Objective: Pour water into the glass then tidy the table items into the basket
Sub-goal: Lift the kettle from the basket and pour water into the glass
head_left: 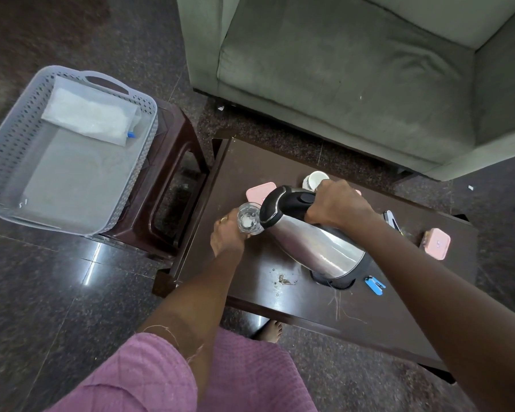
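Tilting a steel kettle by its black handle, the right hand grips tight while the left hand wraps its fingers around a clear glass above the dark table; the grey basket sits on a stool nearby.

The basket sits on a stool left of the table — the glass is at the table's left edge, the kettle just right of it, a cup behind both
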The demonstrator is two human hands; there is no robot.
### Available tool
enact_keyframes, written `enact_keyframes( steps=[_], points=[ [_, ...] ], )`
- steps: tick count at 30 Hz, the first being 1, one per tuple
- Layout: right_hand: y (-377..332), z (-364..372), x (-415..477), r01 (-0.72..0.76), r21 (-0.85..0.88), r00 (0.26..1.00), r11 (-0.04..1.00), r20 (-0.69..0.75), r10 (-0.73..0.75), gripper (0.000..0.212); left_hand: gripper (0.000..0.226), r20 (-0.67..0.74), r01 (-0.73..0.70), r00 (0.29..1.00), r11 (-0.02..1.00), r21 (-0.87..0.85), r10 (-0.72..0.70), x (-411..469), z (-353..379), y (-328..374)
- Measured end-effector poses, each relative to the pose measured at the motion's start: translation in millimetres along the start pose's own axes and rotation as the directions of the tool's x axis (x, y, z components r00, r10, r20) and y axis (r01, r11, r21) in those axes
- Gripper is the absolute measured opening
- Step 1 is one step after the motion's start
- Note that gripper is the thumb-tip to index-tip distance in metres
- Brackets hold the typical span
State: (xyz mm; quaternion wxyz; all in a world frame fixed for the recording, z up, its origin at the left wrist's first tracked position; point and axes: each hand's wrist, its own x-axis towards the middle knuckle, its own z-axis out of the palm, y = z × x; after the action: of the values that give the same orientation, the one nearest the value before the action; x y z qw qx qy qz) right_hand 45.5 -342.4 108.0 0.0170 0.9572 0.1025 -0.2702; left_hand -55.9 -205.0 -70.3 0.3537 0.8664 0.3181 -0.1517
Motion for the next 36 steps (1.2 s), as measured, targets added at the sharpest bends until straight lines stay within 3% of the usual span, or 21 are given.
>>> enact_keyframes(
  steps=[8,11,17,21,26,29,36],
  points=[
    [37.2,-4.0,-17.8,0.000,0.153,0.999,0.988,-0.044,0.007,0.028,0.051,0.031,0.046,0.998,0.999,-0.002,-0.045,-0.8,-4.8,1.6],
    [49.9,-4.3,-28.6,0.006,0.301,0.993,0.954,-0.112,0.029,0.019,0.048,0.050,0.065,0.997,0.996,-0.068,-0.061,-1.2,-8.5,-0.6],
    [59.9,-3.5,-36.6,-0.022,0.647,0.957,0.762,-0.207,0.203,0.022,0.048,-0.041,0.062,0.997,0.992,-0.108,-0.067,-0.6,-26.2,-5.3],
    [42.7,-7.4,-26.1,0.049,0.812,0.960,0.582,-0.200,0.198,0.022,0.043,-0.170,0.040,0.983,0.989,-0.144,-0.065,4.4,-59.0,-19.1],
    [-15.2,-16.8,-11.8,0.172,0.910,0.962,0.376,-0.237,0.133,0.025,0.035,-0.486,0.017,0.869,0.987,-0.158,-0.092,11.1,-122.0,-58.1],
    [-65.1,-23.4,-3.4,0.260,0.924,0.960,0.280,-0.279,0.032,0.026,0.037,-0.622,0.039,0.750,0.954,-0.296,-0.224,13.7,-159.1,-91.9],
    [-184.4,-23.2,11.3,0.315,0.947,0.943,0.066,-0.304,-0.136,0.019,0.041,-0.687,0.177,0.502,0.841,-0.512,-0.524,23.6,-219.1,-163.5]
  ],
)
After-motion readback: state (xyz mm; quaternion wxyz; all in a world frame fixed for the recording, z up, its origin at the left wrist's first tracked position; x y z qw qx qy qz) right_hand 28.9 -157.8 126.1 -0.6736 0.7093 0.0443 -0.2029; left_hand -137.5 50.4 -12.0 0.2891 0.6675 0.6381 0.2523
